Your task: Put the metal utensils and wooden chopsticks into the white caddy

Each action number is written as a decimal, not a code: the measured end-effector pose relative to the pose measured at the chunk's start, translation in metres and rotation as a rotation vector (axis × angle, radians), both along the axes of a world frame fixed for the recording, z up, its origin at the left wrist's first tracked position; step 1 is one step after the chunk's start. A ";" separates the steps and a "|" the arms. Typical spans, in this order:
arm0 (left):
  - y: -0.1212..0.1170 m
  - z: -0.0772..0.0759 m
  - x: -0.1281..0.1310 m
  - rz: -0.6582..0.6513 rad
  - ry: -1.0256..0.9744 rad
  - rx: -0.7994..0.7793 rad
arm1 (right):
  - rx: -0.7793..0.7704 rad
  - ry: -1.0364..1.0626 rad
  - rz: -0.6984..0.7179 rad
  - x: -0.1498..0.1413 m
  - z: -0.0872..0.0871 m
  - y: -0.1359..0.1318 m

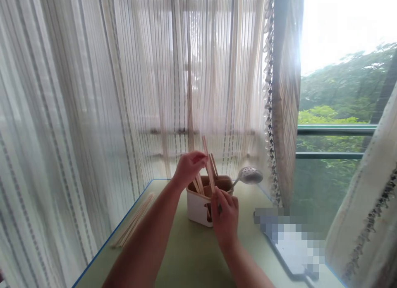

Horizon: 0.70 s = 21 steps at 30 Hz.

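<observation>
Both hands meet over a white and brown utensil holder [196, 208] with compartments. My left hand [190, 169] is closed, its fingertips pinching the upper part of a few pale wooden chopsticks [211, 177]. Lower down, my right hand [226, 211] grips the bottom end of the same chopsticks, in front of the holder's rim. Other chopsticks [198, 184] lean inside the holder's left part. A slotted spoon [250, 175] sticks out to the right, its handle resting in the holder. My right hand covers part of the holder's front.
A bundle of loose chopsticks [135, 222] lies on the left side of the green table [186, 255]. On the right is a pixelated, flat, light object [293, 246]. Sheer curtains [149, 85] hang behind the table, with a green railing [336, 130] beyond at right.
</observation>
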<state>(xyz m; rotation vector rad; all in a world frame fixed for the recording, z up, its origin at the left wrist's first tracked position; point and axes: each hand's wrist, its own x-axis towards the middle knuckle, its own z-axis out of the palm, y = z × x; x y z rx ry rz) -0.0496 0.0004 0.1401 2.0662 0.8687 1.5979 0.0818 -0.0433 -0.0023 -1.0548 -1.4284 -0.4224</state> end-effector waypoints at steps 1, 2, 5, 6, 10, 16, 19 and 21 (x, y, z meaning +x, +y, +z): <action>0.004 -0.002 -0.002 0.029 0.034 0.007 | -0.023 -0.032 -0.001 -0.001 -0.001 0.000; 0.007 -0.004 -0.004 0.052 0.068 0.014 | -0.042 -0.063 -0.005 -0.003 -0.001 -0.001; 0.010 -0.005 -0.012 0.058 0.121 0.005 | -0.075 -0.132 -0.024 -0.007 0.000 -0.006; 0.009 -0.005 -0.014 0.041 0.123 -0.015 | -0.082 -0.145 -0.032 -0.008 0.001 -0.008; 0.008 -0.001 -0.025 -0.016 0.144 -0.125 | -0.119 -0.181 -0.055 -0.008 0.004 -0.011; 0.013 -0.001 -0.039 -0.041 0.147 -0.216 | -0.111 -0.230 -0.076 -0.007 0.004 -0.008; 0.011 -0.001 -0.043 0.005 0.213 -0.247 | -0.121 -0.280 -0.039 -0.010 0.003 -0.009; 0.009 0.000 -0.044 0.045 0.268 -0.281 | -0.134 -0.304 -0.018 -0.011 0.003 -0.010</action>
